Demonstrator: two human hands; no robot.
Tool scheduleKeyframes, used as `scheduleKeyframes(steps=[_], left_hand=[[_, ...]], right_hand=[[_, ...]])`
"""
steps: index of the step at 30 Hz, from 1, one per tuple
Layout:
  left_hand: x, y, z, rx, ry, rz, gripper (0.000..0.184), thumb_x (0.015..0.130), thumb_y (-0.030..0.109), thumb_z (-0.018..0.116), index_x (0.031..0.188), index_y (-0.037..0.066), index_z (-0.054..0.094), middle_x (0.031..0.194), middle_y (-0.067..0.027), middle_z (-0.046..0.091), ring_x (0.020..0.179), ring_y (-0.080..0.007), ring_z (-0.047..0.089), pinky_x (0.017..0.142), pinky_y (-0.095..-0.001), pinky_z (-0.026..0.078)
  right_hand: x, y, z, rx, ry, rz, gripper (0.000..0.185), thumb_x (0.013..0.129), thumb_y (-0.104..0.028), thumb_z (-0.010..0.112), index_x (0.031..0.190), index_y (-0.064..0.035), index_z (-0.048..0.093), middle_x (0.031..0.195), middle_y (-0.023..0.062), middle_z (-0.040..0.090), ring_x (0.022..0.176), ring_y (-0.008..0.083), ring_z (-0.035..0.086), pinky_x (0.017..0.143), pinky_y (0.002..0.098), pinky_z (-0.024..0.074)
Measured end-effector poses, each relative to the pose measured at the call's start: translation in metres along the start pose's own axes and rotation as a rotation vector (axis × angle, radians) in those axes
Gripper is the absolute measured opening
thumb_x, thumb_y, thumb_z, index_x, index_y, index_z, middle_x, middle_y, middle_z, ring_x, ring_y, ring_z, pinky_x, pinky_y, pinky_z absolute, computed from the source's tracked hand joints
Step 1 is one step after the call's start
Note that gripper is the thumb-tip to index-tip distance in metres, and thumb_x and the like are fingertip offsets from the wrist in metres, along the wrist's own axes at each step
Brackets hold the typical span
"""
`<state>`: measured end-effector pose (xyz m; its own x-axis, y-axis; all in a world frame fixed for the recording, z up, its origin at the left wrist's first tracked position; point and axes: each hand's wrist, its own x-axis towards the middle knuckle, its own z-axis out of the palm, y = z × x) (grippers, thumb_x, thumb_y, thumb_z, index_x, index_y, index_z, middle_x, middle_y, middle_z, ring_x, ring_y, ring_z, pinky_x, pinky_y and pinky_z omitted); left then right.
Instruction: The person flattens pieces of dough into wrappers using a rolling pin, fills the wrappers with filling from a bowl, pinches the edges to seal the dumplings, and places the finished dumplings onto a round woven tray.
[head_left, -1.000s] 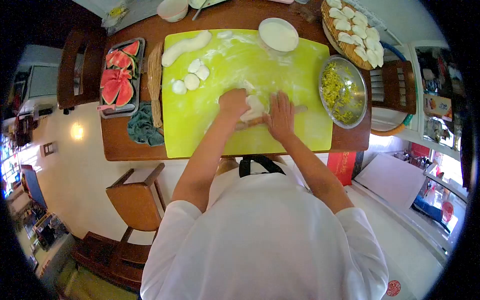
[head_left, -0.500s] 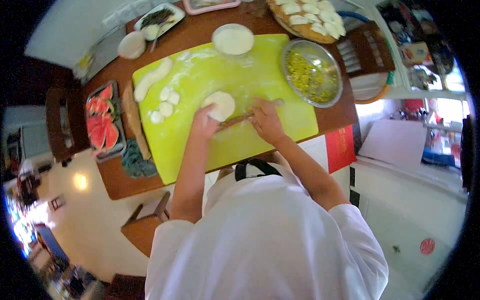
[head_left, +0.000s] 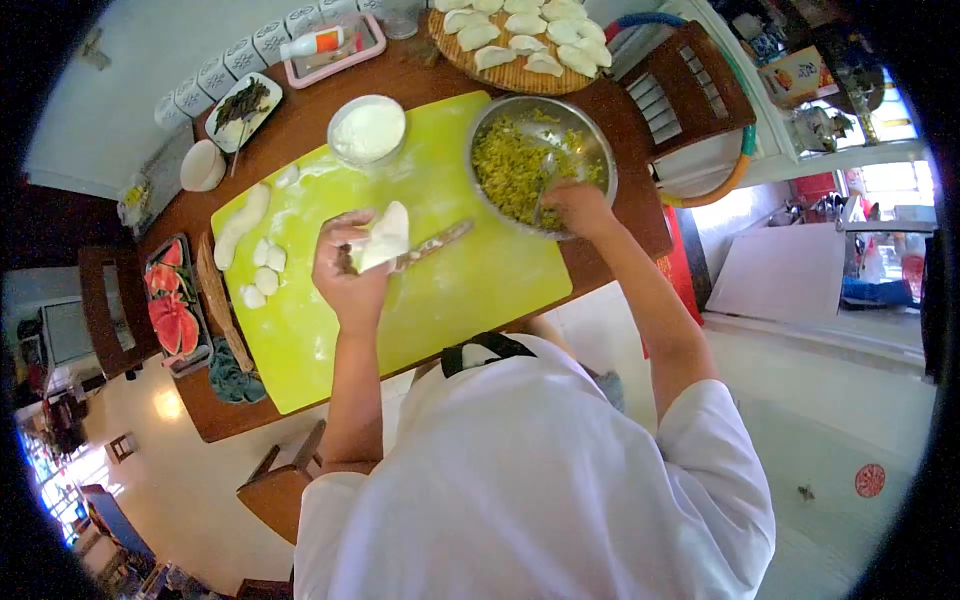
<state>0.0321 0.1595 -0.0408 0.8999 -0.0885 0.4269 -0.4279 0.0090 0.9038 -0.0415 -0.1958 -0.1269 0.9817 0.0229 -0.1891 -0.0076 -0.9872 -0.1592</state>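
Observation:
My left hand (head_left: 348, 262) is raised over the yellow-green mat (head_left: 470, 290), its fingers closed on a round, floury dumpling wrapper (head_left: 388, 238) that hangs slightly folded. Over the near right rim of a metal bowl (head_left: 597, 135), my right hand (head_left: 578, 208) grips a thin metal spoon (head_left: 544, 190) whose lower end is in the chopped yellow-green filling (head_left: 515, 165). The floury rolling pin (head_left: 440, 243) lies on the mat just right of the wrapper. Small dough pieces (head_left: 266, 254) and a dough roll (head_left: 240, 228) lie at the mat's left.
A bowl of white flour (head_left: 368, 130) stands at the mat's far edge. Behind is a round woven tray (head_left: 440, 40) bearing several dumplings. Watermelon slices (head_left: 173, 322) fill a dark tray at left, near a wooden stick (head_left: 215, 290) and a green cloth (head_left: 233, 374).
My right hand has left the rolling pin and moved to the filling bowl, taking hold of the spoon. My left hand has lifted the wrapper off the mat. The view has shifted right.

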Motion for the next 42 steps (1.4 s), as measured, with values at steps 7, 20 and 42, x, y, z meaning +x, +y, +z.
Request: scheduleKeyframes(steps=[7, 20, 42], left_hand=[[-0.008, 0.000, 0.079, -1.121, 0.348, -0.844, 0.033, 0.082, 0.013, 0.055, 0.113, 0.002, 0.052, 0.114, -0.0147, 0.057, 0.111, -0.0286, 0.052, 0.096, -0.0406, 0.043], [-0.078, 0.002, 0.119, -1.068, 0.537, -0.937, 0.039, 0.084, 0.018, 0.056, 0.118, 0.002, 0.049, 0.114, -0.0133, 0.057, 0.109, -0.0273, 0.053, 0.093, -0.0387, 0.044], [-0.058, -0.059, 0.140, -1.088, 0.364, -1.043, 0.038, 0.086, 0.024, 0.054, 0.117, 0.004, 0.050, 0.113, -0.0122, 0.059, 0.104, -0.0271, 0.057, 0.093, -0.0382, 0.044]], right_hand=[[0.036, 0.015, 0.010, -0.116, -0.081, -0.310, 0.024, 0.077, -0.004, 0.054, 0.097, -0.0133, 0.064, 0.097, 0.0103, 0.057, 0.087, 0.0295, 0.059, 0.072, 0.0405, 0.0490], [0.027, 0.084, 0.005, 0.731, 0.342, 0.145, 0.035, 0.090, -0.038, 0.050, 0.102, -0.0079, 0.062, 0.084, 0.0156, 0.064, 0.077, 0.0321, 0.063, 0.070, 0.0394, 0.0484], [0.018, 0.034, 0.017, 1.685, -0.136, 0.436, 0.037, 0.087, -0.036, 0.060, 0.104, -0.0033, 0.061, 0.084, 0.0055, 0.062, 0.077, 0.0176, 0.061, 0.073, 0.0341, 0.0529]])
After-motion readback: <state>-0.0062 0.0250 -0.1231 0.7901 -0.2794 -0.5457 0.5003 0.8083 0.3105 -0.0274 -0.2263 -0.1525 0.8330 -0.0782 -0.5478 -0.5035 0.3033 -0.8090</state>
